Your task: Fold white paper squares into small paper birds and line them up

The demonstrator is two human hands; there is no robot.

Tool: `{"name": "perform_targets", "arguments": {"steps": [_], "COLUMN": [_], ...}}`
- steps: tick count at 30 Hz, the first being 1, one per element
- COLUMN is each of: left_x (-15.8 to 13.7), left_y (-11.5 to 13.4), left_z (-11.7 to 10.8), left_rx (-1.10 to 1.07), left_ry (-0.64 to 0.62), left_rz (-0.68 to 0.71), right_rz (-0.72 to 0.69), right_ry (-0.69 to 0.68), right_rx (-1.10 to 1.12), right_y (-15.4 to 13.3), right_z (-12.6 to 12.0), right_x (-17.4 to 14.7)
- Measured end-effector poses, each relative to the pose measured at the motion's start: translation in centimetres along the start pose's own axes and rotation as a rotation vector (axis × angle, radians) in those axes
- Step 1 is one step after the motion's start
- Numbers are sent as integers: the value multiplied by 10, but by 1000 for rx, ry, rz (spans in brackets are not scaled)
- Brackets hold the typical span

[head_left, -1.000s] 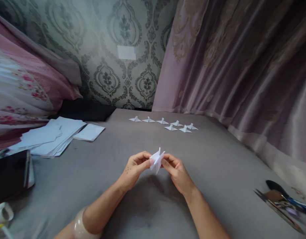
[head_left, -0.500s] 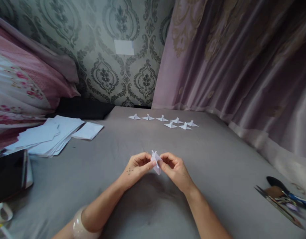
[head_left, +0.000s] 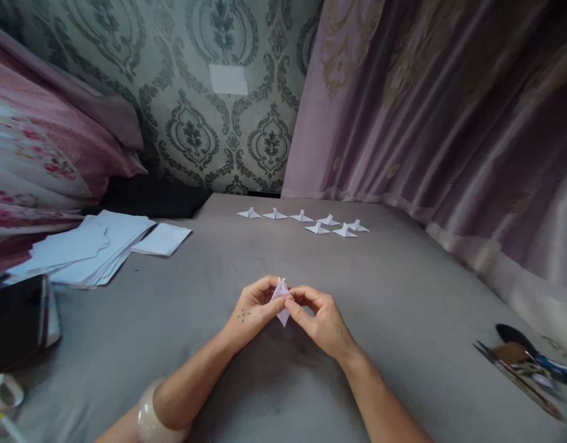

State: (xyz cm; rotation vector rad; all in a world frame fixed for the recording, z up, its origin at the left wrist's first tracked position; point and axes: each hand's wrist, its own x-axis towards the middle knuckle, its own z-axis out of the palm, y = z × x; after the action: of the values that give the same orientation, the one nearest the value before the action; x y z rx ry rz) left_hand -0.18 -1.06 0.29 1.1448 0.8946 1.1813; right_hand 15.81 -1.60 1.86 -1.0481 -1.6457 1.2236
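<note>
A small folded white paper piece (head_left: 283,315), diamond-shaped with a pointed lower end and two narrow tips at the top, is held upright just above the grey cloth. My left hand (head_left: 253,307) pinches it, thumb across the front and fingers behind. From the other side my right hand (head_left: 323,317) closes on its right edge, thumb and fingertips meeting near my left thumb. Parts of the paper are hidden by the thumbs. Farther back stand several folded white paper birds (head_left: 317,228), wings spread, in a loose row.
Stacked white sheets (head_left: 122,237) and a smaller paper pile (head_left: 163,239) lie at left, by a dark device (head_left: 18,320) and a tape roll (head_left: 5,392). Scissors (head_left: 514,372) and other small tools lie at right. A curtain (head_left: 449,154) borders the right side.
The paper has turned so a broad face shows instead of its narrow, split side. My right thumb and fingertips have shifted left toward my left thumb.
</note>
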Motion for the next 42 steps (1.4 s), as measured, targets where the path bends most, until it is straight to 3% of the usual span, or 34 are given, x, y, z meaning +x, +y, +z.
{"name": "perform_targets", "arguments": {"steps": [5,10,17,21,23,26,32,36,42], "left_x": [0,2,3,3,3,2,-1,-1,1], "left_y": [0,-3,-4,-3,-5,-11,-11,-6,-6], "left_z": [1,1,2,4,6,5,-1,-3,-7], "left_rx": [-29,-163,-99,-102,-129,-99,206,298,324], "left_ry": [-8,-50,90,66,40,86,106,80,76], "left_rz": [-54,-83,-109,-99,-65,91,363,416,359], "right_rz": [83,141,215,269,282,279,223,184,98], "right_ry": [6,102,145,114,91,107,100,99,46], "right_rx": [131,180,326,457,517,532,534,454,208], "right_y": [9,10,12,19,22,24,22,19,22], "right_z": [0,-3,2,6,7,7,7,6,4], "right_x": [3,3,6,8,8,8,10,11,9]}}
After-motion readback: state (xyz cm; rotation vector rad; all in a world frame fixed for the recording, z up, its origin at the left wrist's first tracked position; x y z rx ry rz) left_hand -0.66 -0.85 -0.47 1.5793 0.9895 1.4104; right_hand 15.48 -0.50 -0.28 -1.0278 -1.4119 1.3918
